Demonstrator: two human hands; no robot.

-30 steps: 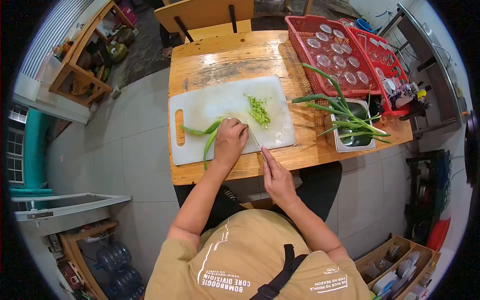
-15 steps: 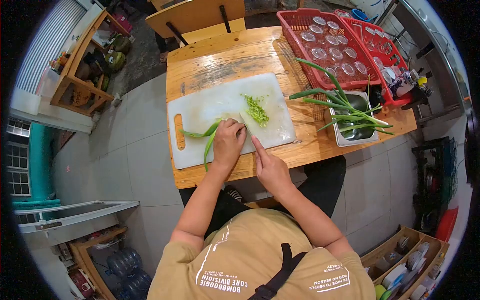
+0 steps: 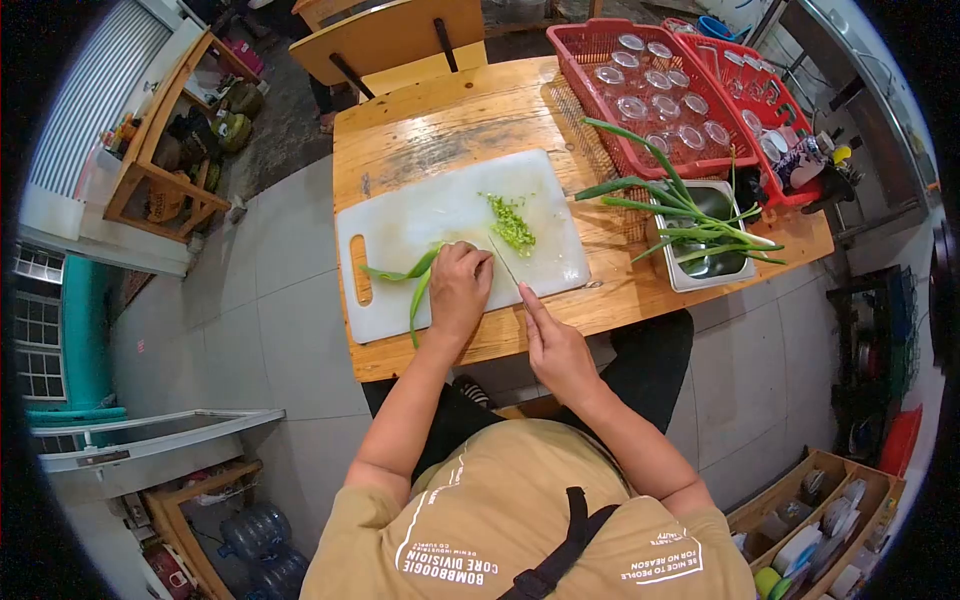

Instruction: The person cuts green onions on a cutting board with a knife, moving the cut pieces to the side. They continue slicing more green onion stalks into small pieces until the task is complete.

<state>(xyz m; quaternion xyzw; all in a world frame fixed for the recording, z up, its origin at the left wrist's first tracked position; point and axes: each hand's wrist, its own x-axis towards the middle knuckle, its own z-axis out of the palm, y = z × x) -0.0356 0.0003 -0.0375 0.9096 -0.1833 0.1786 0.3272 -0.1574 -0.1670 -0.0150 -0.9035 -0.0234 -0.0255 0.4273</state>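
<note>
On the wooden table lies a white cutting board [image 3: 400, 225] with a handle slot at its left end. My left hand [image 3: 461, 288] is closed over a green onion [image 3: 415, 270], whose green leaves stick out to the left and toward me. A knife [image 3: 503, 262] is gripped in my right hand [image 3: 556, 340], its thin blade over the board just right of my left fingers. Chopped green onion [image 3: 513, 226] sits in a small pile beyond the blade. The onion's cut end is hidden under my left fingers.
Whole green onions [image 3: 690, 215] lie across a metal container [image 3: 700, 280] at the table's right. Behind it stands a red basket [image 3: 600, 110] of upturned glasses, with a second red basket [image 3: 780, 100] beside it. A wooden chair [image 3: 390, 45] is at the far edge.
My right hand has shifted slightly right and toward me with the knife, and the blade now stands further from my left fingers. My left hand stays on the green onion.
</note>
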